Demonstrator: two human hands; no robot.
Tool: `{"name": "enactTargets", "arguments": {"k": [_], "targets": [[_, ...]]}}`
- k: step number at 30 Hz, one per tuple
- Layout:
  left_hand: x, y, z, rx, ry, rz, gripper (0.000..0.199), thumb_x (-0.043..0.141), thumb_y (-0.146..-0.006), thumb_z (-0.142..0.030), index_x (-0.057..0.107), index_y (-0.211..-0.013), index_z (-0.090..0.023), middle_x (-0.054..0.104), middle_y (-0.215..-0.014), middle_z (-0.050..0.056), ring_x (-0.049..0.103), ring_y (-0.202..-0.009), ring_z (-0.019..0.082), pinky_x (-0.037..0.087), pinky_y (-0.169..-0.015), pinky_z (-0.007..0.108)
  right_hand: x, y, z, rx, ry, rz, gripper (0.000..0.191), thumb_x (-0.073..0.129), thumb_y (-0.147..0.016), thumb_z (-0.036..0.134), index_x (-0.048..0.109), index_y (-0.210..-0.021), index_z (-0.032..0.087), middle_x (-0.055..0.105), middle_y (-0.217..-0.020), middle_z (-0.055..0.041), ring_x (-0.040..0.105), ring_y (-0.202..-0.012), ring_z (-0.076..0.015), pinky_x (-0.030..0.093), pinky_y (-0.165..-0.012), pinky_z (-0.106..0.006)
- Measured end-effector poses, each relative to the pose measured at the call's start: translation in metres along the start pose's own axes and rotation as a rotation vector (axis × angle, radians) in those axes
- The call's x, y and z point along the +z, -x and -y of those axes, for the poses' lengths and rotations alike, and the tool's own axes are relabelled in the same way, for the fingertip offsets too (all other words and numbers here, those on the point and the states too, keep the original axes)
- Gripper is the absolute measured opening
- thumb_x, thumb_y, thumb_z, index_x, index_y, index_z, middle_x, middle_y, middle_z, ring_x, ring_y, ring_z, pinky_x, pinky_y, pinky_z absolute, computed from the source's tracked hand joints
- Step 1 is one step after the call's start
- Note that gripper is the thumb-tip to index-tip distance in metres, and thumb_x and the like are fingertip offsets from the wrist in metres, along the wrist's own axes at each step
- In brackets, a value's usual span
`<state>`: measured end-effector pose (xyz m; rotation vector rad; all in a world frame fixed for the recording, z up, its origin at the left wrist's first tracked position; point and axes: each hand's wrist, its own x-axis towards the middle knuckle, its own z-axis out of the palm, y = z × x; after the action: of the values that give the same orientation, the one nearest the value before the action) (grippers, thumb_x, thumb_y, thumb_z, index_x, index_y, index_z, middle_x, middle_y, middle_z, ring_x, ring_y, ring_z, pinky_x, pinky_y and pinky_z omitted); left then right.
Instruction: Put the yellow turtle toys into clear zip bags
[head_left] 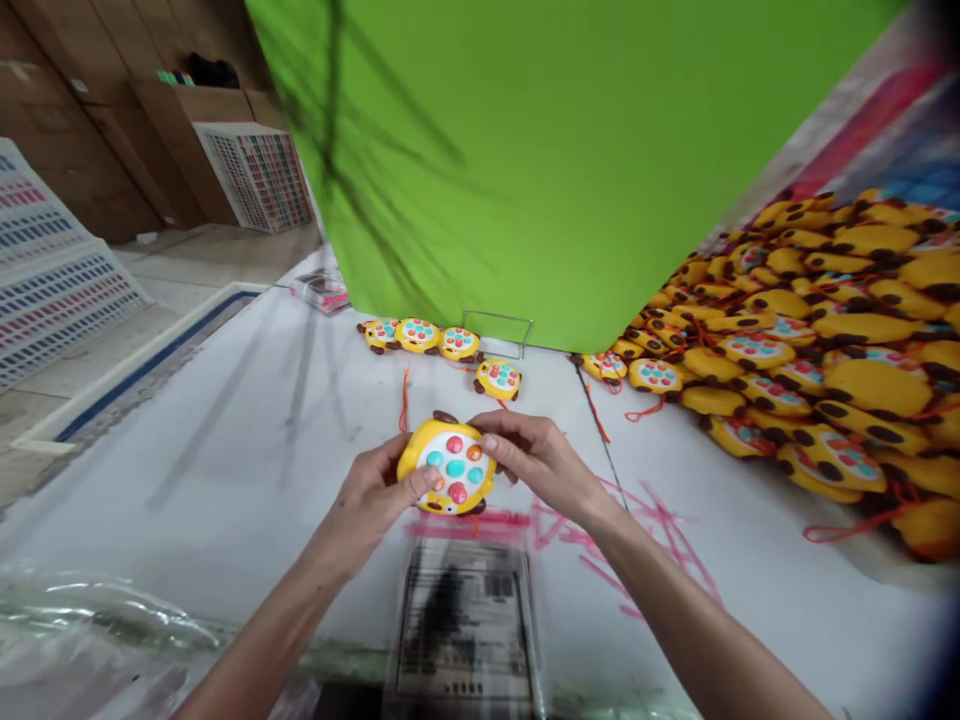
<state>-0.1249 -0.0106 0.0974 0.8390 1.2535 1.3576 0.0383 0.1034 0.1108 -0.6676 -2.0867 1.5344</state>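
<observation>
A yellow animal-shaped toy (454,468) with a white face and several coloured buttons is held above the white table. My left hand (382,480) grips its left side, thumb over the lower left buttons. At its upper right edge, my right hand (529,450) pinches the toy between thumb and fingers. Beyond the hands, one similar toy (498,379) lies alone on the table, and three more toys (418,335) sit in a row behind it to the left.
A large pile of yellow toys (787,370) fills the right side. A green panel (510,180) stands at the back with a wire stand (499,330) at its foot. Printed papers in plastic (465,630) lie at the near edge. Cartons (120,150) stand back left.
</observation>
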Motion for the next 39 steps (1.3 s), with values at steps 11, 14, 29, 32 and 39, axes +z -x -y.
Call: {"name": "enactTargets", "arguments": {"k": [11,14,29,32,39], "targets": [[0.006,0.014,0.031,-0.048,0.158,-0.122,0.039,0.066,-0.071,-0.037,0.058,-0.1,-0.013,0.067,-0.091,0.008,0.061,-0.079,0.02,0.049,-0.07,0.03,0.045,0.034,-0.039,0.2,-0.238,-0.129,0.033,0.052,-0.082,0.051,0.051,-0.086,0.018,0.058,-0.073,-0.0003,0.056,-0.057,-0.0119,0.046,-0.048,-0.022],[-0.001,0.016,0.033,-0.097,-0.021,-0.03,0.035,0.063,-0.073,-0.036,0.06,-0.099,-0.013,0.066,-0.089,0.006,0.06,-0.079,0.019,0.047,-0.069,0.027,0.034,0.036,-0.037,0.13,0.057,-0.144,0.03,0.054,-0.083,0.045,0.057,-0.092,0.017,0.062,-0.083,-0.0045,0.055,-0.062,-0.0126,0.045,-0.05,-0.022],[-0.001,0.028,0.019,0.519,-1.077,-0.474,0.014,0.049,-0.083,-0.024,0.059,-0.076,-0.019,0.062,-0.076,0.003,0.058,-0.076,0.019,0.046,-0.072,0.03,-0.005,-0.002,0.009,-0.049,0.1,-0.252,0.009,0.052,-0.084,0.027,0.051,-0.086,0.018,0.062,-0.069,-0.0007,0.059,-0.062,-0.013,0.049,-0.059,-0.027],[0.023,0.044,0.074,0.586,-1.262,0.011,0.019,0.045,-0.083,-0.016,0.062,-0.073,-0.017,0.066,-0.083,0.009,0.06,-0.081,0.024,0.048,-0.077,0.036,-0.005,0.012,-0.01,0.061,-0.083,-0.258,0.017,0.054,-0.082,0.033,0.05,-0.082,0.016,0.061,-0.065,-0.0014,0.059,-0.06,-0.0132,0.05,-0.057,-0.027],[0.044,0.045,0.134,0.539,-1.333,0.058,0.037,0.041,-0.081,-0.005,0.052,-0.116,-0.01,0.059,-0.11,0.016,0.052,-0.105,0.031,0.039,-0.092,0.048,0.008,0.065,-0.049,0.332,-0.281,-0.235,0.024,0.06,-0.079,0.039,0.054,-0.081,0.015,0.063,-0.067,-0.0023,0.06,-0.06,-0.0135,0.049,-0.057,-0.026]]}}
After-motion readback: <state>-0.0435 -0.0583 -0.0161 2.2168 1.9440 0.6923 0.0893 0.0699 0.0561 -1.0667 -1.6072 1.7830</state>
